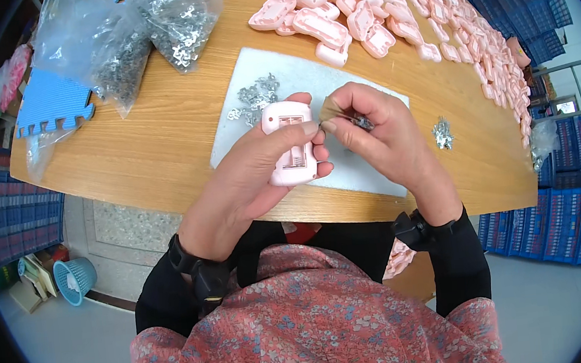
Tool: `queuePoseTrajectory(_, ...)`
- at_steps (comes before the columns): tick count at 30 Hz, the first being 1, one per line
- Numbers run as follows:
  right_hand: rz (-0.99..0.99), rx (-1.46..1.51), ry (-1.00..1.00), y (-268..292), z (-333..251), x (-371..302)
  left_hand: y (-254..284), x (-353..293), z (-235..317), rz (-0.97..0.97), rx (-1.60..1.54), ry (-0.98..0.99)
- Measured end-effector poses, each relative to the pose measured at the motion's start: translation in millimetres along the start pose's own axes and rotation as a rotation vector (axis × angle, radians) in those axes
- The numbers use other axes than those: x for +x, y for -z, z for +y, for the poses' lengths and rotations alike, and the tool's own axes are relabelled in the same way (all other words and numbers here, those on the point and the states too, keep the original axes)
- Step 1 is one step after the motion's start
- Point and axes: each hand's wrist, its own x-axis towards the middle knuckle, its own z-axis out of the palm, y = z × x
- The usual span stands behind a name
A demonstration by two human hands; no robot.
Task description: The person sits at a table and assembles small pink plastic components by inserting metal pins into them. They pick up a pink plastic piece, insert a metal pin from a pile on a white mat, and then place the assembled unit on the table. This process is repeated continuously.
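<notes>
My left hand (250,161) is closed around a pale pink plastic housing (294,170), held with its open battery compartment facing up. The left thumb presses across that compartment. Close beside it, my right hand (387,127) pinches something small and thin at the housing's right edge; the piece itself is too small to make out. A tan, flat piece (331,110) shows between the right fingers, and several dark metal bits (363,123) sit in the curl of that hand. Beneath both hands lies a white foam sheet (236,85), with a pile of small metal contact pieces (257,93) on it.
Many pink plastic housings (321,28) cover the far and right parts of the wooden table (180,122). Another small heap of metal pieces (442,133) lies at right. Clear bags of metal parts (181,24) and a blue foam mat (52,99) occupy the far left.
</notes>
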Motion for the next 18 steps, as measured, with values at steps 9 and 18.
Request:
queuePoseTrajectory(9,0.037,0.273,-0.266,1,17,-31,-9,5,-23,0.036,0.308,-0.157)
queuePoseTrajectory(18,0.151,0.341,-0.148,-4,16,-33,-8,6,-20,-0.022,0.110,-0.003)
